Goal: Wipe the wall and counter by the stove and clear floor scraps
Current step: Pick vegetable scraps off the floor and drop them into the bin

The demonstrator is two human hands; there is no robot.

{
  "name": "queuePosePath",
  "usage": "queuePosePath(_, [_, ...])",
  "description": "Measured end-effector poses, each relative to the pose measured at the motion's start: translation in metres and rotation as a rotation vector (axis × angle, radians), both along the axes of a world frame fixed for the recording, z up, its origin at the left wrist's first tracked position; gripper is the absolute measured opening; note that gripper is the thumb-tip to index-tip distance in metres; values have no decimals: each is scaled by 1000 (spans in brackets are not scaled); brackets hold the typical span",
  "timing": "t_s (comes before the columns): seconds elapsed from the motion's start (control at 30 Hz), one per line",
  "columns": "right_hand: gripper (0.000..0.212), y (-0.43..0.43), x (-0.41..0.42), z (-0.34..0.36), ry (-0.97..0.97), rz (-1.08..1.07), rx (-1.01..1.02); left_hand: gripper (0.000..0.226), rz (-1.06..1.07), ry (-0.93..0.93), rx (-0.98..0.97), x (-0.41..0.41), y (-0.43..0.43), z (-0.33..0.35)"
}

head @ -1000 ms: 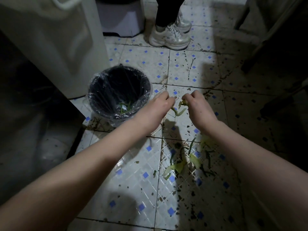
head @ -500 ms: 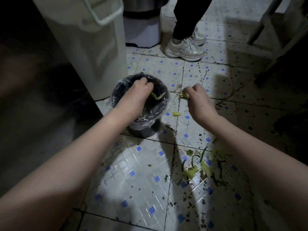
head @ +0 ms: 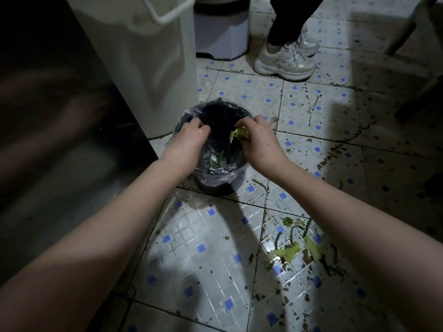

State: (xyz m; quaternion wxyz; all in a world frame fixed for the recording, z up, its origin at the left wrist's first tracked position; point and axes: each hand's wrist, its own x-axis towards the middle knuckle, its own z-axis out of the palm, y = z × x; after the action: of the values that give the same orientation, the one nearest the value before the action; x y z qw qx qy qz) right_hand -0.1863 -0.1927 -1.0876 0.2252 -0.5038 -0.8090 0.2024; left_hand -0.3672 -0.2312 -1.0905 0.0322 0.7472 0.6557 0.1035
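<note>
Over the lined bin (head: 217, 180), the right hand (head: 260, 137) pinches yellow-green peel (head: 238, 134); the left hand (head: 191, 137) is curled, contents unclear. Remaining scraps (head: 291, 251) lie nearer, right, closest to the right arm.

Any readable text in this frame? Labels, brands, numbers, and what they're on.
None readable.
Small black plastic-lined bin: no label in view.
Tall white plastic container with handle: plain, no print seen.
White chunky sneakers: any branding too dim and blurred to read.
Blue-dotted white tile floor: pattern only, no text.
</note>
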Motion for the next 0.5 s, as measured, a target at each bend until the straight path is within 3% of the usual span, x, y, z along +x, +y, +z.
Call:
queuePosePath(0.2, [57, -1, -5, -7, -74, 49, -66, 38, 35, 8, -9, -4, -12, 5])
queuePosePath(0.5, [47, 1, 40, 2, -108, -78, 11, 41, -12, 3, 33, 30, -4, 13])
